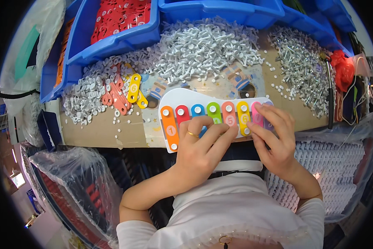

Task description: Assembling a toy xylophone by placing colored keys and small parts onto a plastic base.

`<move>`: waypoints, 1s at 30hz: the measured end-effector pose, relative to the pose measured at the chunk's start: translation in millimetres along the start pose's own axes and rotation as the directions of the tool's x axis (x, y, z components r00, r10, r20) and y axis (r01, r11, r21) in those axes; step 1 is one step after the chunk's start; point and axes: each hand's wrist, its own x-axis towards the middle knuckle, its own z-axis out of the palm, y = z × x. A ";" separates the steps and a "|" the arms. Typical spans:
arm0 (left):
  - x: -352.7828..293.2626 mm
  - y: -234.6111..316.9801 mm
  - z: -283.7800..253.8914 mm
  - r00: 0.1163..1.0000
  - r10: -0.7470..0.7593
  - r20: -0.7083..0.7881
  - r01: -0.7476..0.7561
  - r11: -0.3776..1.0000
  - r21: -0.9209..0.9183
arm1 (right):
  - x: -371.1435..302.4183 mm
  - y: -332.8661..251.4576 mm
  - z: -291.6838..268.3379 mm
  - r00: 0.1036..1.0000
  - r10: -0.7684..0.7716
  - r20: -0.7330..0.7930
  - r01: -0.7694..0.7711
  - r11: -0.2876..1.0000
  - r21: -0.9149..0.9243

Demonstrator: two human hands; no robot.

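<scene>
A toy xylophone with a white base and a row of coloured bars lies at the near edge of the table. White round caps sit at the visible bar ends. My left hand is curled over the red, blue and green bars, its fingertips hidden underneath; a ring is on one finger. My right hand grips the xylophone's right end. One finger lies at the top of the pink bar, while others bend near the lower end of the yellow bar. The purple bar is partly covered by that hand.
Heaps of white pins and metal screws cover the table's back. Loose yellow bars and salmon bars lie at left beside white caps. Blue bins stand behind, one with red bars. A black-handled tool stands right.
</scene>
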 end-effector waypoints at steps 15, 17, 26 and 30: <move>0.2 0.9 2.6 0.998 -0.060 -0.020 0.058 0.996 -0.064 | 3.0 -1.8 8.0 0.999 0.001 0.046 -0.002 1.000 0.007; -1.1 -1.0 4.6 0.998 -0.066 -0.022 0.063 0.993 -0.101 | 3.0 -1.5 8.3 0.998 0.022 0.052 -0.022 1.000 0.007; -16.4 11.6 4.7 0.994 0.074 0.079 -0.094 0.950 0.298 | 5.4 2.0 4.3 0.998 0.031 0.050 -0.031 1.000 -0.002; -8.8 20.0 -5.1 0.989 -0.007 0.147 -0.039 0.951 0.308 | 31.6 25.3 0.3 0.995 0.095 0.018 -0.095 0.995 -0.005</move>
